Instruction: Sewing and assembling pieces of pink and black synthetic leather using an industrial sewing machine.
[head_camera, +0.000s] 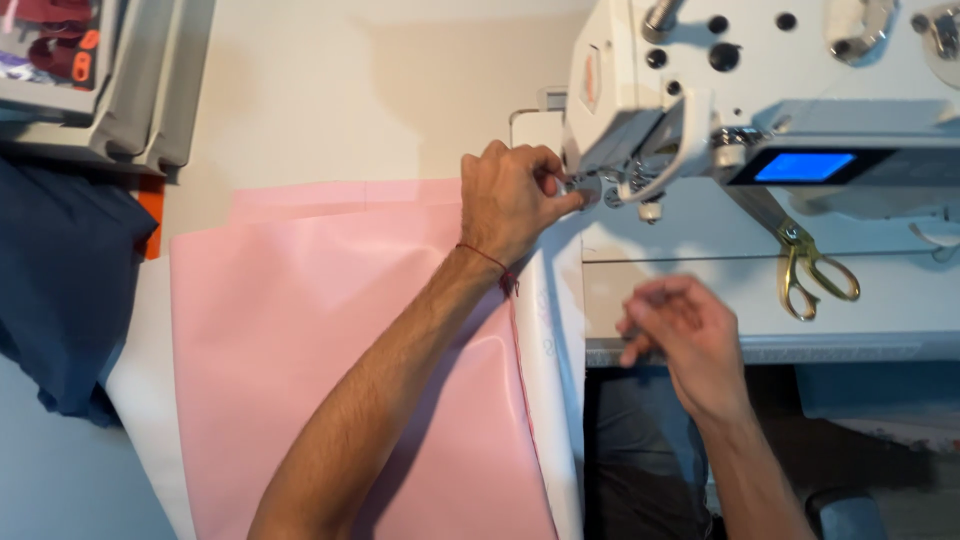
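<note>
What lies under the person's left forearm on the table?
A glossy pink sheet of fabric lies spread under the left forearm, with a white strip along its edge. The left hand covers the spot at the white sewing machine; the needle is hidden.

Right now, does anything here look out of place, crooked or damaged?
Nothing stands out. The pink fabric lies flat, the left hand is at the needle area of the sewing machine, and the scissors rest on the machine bed.
</note>
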